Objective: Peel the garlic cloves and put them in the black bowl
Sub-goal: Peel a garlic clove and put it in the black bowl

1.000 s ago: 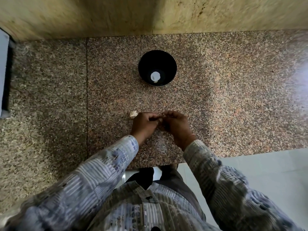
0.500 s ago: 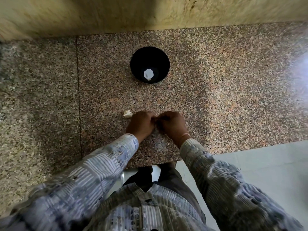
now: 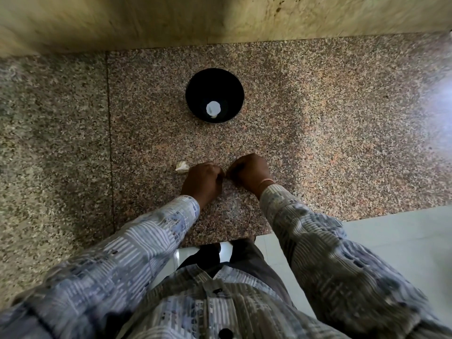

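Counter: speckled pink-brown granite, fills the middle of the view, with its near edge at 5 o'clock.
Seam: dark straight joint between slabs, at 9 o'clock, running away from the wall.
Wall: mottled yellow-beige stone, 12 o'clock, blurred.
Floor: pale tiles, 4 o'clock.
Shirt: grey-blue striped print, dark buttons, 6 o'clock.
Trousers: dark, just above the shirt.
Bangle: thin, pale, at the right cuff.
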Motion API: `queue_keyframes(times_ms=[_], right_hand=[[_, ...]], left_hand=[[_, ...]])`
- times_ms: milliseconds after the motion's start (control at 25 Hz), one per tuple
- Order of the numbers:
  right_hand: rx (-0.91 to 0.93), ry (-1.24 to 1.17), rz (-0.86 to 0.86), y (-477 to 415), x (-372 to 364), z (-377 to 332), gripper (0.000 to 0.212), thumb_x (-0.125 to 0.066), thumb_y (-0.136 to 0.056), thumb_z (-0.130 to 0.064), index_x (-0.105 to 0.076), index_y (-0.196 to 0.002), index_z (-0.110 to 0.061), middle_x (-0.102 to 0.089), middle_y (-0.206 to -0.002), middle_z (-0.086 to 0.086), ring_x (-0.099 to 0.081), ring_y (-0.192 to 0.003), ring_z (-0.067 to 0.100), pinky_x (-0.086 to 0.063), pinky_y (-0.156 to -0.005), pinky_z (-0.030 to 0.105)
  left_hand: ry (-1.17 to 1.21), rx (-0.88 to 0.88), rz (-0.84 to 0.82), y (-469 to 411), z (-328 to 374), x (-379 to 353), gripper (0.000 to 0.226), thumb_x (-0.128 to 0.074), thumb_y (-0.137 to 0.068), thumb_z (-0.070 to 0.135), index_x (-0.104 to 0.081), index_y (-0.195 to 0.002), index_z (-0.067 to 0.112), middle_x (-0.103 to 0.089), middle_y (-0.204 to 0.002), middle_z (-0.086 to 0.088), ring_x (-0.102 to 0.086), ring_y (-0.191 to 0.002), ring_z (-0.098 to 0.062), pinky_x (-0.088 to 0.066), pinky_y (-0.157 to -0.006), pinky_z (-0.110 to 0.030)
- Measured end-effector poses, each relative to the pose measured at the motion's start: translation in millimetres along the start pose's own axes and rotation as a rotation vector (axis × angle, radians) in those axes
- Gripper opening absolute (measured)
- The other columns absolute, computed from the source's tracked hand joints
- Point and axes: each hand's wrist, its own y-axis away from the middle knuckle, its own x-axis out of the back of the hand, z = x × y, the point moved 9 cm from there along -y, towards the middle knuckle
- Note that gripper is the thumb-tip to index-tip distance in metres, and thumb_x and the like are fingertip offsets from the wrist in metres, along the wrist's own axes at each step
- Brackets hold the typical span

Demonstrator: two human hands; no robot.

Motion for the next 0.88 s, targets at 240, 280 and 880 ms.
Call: queue_keyframes(times_ms=[240,280,880], right_hand=[[-0.057,0.035,-0.009,-6.2,-3.6,3.1,0.003,-0.082,-0.082,-0.031,-0.080,-0.081,-0.031,-0.077,-0.085,-0.009,-0.067,-0.069,0.003,-0.051,-0.057,0.013],[-0.067,0.045,0.006,-8.5,-1.8,4.9,0.005,-0.082,-0.081,-0.032,-0.078,-0.078,-0.032,-0.075,-0.081,-0.010,-0.064,-0.064,0.000,-0.045,-0.048,0.010],[0.081,-0.168,-0.025,10.0,-5.5,-0.6,0.007,-0.078,-0.089,-0.022,-0.078,-0.087,-0.028,-0.077,-0.086,-0.006,-0.074,-0.079,0.012,-0.062,-0.078,0.028]], left_hand=[[-0.003,0.015,-0.029,-1.4,-1.4,0.9,0.020,-0.061,-0.080,0.018,-0.079,-0.083,0.011,-0.074,-0.087,-0.013,-0.070,-0.084,-0.035,-0.059,-0.078,-0.042],[-0.003,0.011,-0.023,-2.6,-1.4,1.1,0.016,-0.065,-0.081,0.015,-0.080,-0.084,0.011,-0.074,-0.088,-0.012,-0.071,-0.085,-0.035,-0.059,-0.079,-0.042],[0.312,0.277,0.110,8.6,-28.5,-2.9,0.015,-0.072,-0.089,0.012,-0.082,-0.099,0.017,-0.080,-0.094,0.000,-0.073,-0.089,-0.016,-0.057,-0.085,-0.029]])
